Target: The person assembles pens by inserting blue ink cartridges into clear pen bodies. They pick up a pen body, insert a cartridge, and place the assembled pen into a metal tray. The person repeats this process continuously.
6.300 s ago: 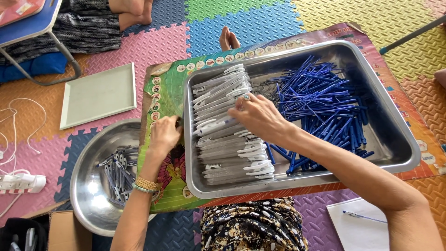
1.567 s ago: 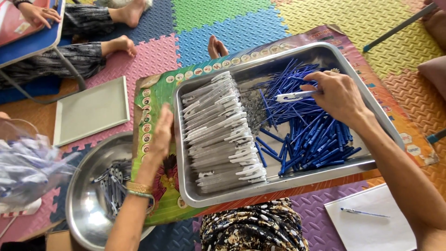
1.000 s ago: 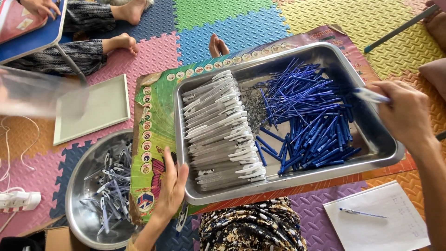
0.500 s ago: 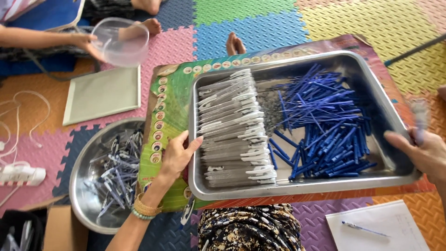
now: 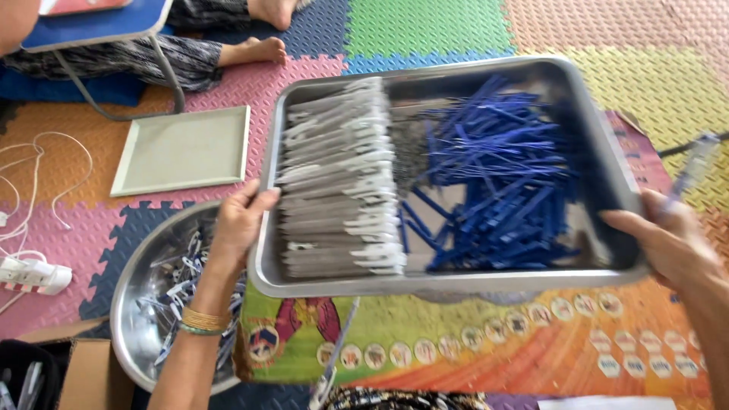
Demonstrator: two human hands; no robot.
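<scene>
Head view showed the foam floor mat, a patchwork of coloured interlocking squares, as the largest thing in sight. Over it, taken here as the landmark, a rectangular steel tray was lifted clear of a bright illustrated play board, which lay directly beneath the tray's near edge. The tray's long axis ran left to right across the person's body, so one short end faced each hand.

The left hand was clamped on the tray's left rim near its near corner, thumb over the lip. The right hand was at the tray's right near corner, fingers curled against the rim while also pinching a pale blue pen piece that stuck up beyond the tray. The two hands were well apart, one at either end, and about equally near the tray. The frame was blurred, so the exact hold of the right fingers on the rim could not be told.

Inside the tray, a neat stack of grey-white pen barrels filled the left half, and a loose heap of blue pen parts filled the right half.

Left of and below the tray sat a round steel bowl holding more small parts. Beyond the tray's left end lay a flat square pale lid. Farther left, a white power strip rested with its cord.
</scene>
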